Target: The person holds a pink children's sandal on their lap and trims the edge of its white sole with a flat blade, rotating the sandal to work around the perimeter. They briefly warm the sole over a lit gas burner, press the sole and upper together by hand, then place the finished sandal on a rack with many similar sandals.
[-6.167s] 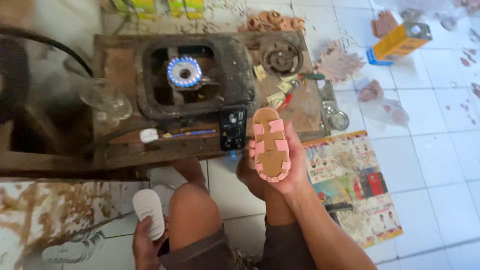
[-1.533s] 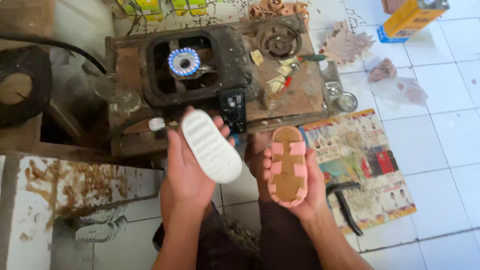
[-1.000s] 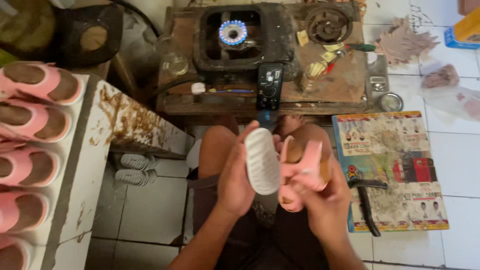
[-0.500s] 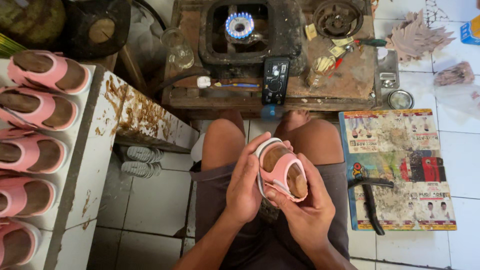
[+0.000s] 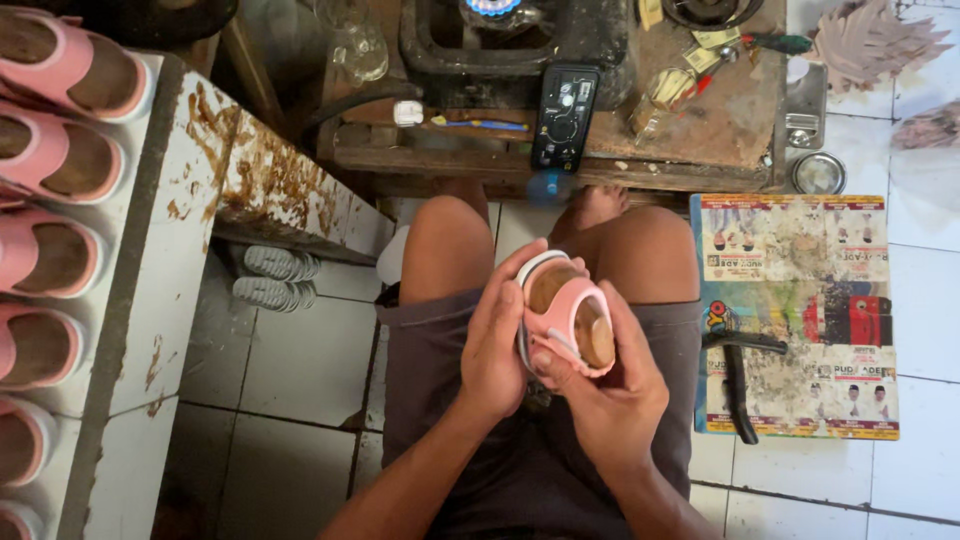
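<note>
Over my lap I hold a small pink sandal (image 5: 568,318) with a brown insole, pressed against a white sole whose rim shows at its left edge. My left hand (image 5: 497,345) wraps the sole side from the left. My right hand (image 5: 610,390) cups the sandal from below and the right, thumb across a pink strap. Both hands are closed around the pair, above my grey shorts.
A row of finished pink sandals (image 5: 60,160) lies on the white stained shelf (image 5: 170,250) at left. Ahead stands a low wooden bench (image 5: 560,165) with a lit gas burner (image 5: 495,8), a black remote-like device (image 5: 565,115) and small tools. A hammer (image 5: 735,375) rests on printed paper (image 5: 795,315) at right.
I brought the white sole and the pink sandal upper together, from apart in each hand to pressed as one over my lap. My view has tilted down and left.
</note>
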Available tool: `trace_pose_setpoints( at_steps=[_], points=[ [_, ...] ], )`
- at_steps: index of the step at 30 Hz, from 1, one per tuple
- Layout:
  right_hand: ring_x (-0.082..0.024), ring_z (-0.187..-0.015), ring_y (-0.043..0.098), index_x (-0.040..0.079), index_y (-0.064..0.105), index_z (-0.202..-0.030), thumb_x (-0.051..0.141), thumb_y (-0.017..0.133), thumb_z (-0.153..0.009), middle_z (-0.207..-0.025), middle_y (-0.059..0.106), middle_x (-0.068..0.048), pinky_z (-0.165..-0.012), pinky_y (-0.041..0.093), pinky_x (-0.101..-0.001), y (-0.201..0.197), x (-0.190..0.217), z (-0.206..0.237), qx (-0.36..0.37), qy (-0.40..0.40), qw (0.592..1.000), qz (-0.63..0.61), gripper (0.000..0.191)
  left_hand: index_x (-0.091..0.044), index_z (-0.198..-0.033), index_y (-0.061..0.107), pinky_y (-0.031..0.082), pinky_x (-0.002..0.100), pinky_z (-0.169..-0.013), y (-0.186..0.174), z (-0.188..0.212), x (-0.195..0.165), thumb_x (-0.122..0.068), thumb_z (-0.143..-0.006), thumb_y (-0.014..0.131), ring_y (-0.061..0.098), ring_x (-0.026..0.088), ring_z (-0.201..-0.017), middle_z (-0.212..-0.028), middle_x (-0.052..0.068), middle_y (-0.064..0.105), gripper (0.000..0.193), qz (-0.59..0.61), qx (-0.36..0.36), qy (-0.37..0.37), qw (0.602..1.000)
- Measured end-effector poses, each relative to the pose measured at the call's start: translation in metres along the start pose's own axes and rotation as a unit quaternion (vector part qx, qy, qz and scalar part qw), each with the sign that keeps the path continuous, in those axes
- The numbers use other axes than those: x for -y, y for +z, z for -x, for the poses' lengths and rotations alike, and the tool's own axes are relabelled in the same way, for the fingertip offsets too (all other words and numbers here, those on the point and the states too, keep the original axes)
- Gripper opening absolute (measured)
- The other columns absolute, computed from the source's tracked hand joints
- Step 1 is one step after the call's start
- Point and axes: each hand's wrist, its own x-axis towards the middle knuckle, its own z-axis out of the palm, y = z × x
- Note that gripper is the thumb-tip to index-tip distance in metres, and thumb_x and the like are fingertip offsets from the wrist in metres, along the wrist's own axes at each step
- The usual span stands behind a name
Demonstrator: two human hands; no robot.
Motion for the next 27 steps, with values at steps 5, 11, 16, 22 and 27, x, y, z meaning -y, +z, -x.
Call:
trace_pose_setpoints(
  at_steps=[5, 11, 16, 22, 27],
  points=[
    [-0.019, -0.123, 0.063, -0.009, 0.051, -0.144, 0.002, 0.088, -0.076, -0.137, 0.063, -0.016, -0.103, 0.054, -0.0321, 0.004, 0.003, 0.008, -0.036, -0.065, 0.995, 0.07, 0.078, 0.006, -0.153, 0.037, 0.045, 0.043, -0.119, -0.003, 0.003, -0.005, -0.029, -0.115, 0.032, 0.059, 0.03, -0.134, -0.143, 0.025, 0.058, 0.051, -0.08, 0.039, 0.01, 0.996],
    [-0.026, -0.118, 0.069, -0.008, 0.055, -0.138, 0.006, 0.092, -0.07, -0.131, 0.067, -0.02, -0.101, 0.055, -0.034, 0.006, 0.022, 0.014, -0.015, -0.1, 0.985, 0.141, 0.078, 0.006, -0.153, 0.037, 0.046, 0.046, -0.119, -0.008, 0.017, -0.008, -0.032, -0.116, 0.03, 0.059, 0.034, -0.134, -0.145, 0.028, 0.057, 0.053, -0.072, 0.06, 0.023, 0.995],
    [-0.035, -0.122, 0.069, -0.004, 0.053, -0.136, 0.01, 0.094, -0.071, -0.132, 0.064, -0.026, -0.104, 0.057, -0.0415, 0.011, 0.034, 0.014, -0.017, -0.202, 0.969, 0.142, 0.078, 0.003, -0.152, 0.037, 0.046, 0.05, -0.12, -0.012, 0.03, -0.013, -0.037, -0.116, 0.031, 0.059, 0.038, -0.136, -0.147, 0.033, 0.055, 0.054, -0.064, 0.072, 0.047, 0.994],
    [-0.041, -0.122, 0.068, -0.002, 0.053, -0.134, 0.01, 0.095, -0.072, -0.131, 0.062, -0.032, -0.102, 0.059, -0.0437, 0.02, 0.031, 0.02, -0.017, -0.242, 0.967, 0.078, 0.076, 0.002, -0.151, 0.037, 0.046, 0.054, -0.119, -0.018, 0.041, -0.018, -0.039, -0.117, 0.033, 0.058, 0.042, -0.137, -0.146, 0.035, 0.055, 0.054, -0.073, 0.074, 0.071, 0.992],
    [-0.042, -0.123, 0.068, -0.002, 0.051, -0.135, 0.011, 0.094, -0.072, -0.131, 0.062, -0.032, -0.102, 0.06, -0.0445, 0.022, 0.025, 0.023, -0.01, -0.242, 0.967, 0.083, 0.077, 0.003, -0.151, 0.038, 0.044, 0.054, -0.121, -0.021, 0.045, -0.018, -0.04, -0.116, 0.033, 0.056, 0.042, -0.138, -0.147, 0.035, 0.054, 0.056, -0.057, 0.059, 0.056, 0.995]
  ],
)
